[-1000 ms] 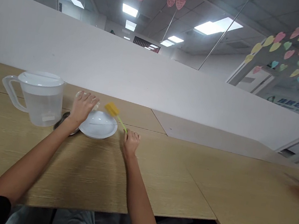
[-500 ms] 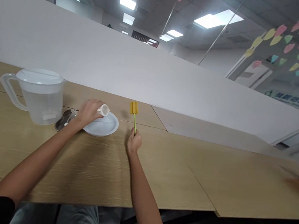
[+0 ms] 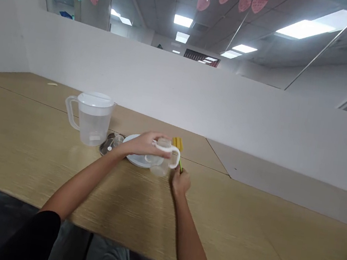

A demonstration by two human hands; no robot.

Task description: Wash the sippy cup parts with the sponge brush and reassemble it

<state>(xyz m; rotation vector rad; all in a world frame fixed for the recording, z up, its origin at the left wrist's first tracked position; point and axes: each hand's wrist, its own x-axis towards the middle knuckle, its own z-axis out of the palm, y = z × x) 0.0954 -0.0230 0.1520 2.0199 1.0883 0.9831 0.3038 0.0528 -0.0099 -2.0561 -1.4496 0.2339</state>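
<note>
Head view: left hand [image 3: 145, 143] grips a clear cup [image 3: 160, 167] at the plate's [image 3: 134, 160] 3 o'clock; right hand [image 3: 181, 182] grips a brush [image 3: 177, 144] at the cup's 4 o'clock.

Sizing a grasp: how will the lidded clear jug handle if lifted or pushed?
The clear plastic jug seems to hold liquid, so probably heavy for its size. Being tall, it could tip if pushed high. Its loop handle likely lifts best.

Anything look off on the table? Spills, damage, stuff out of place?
No spill or damage visible. The one oddity is a small pale scrap lying alone at the far left of the wooden table, well away from the lidded plastic jug and white plate. Too small to identify.
</note>
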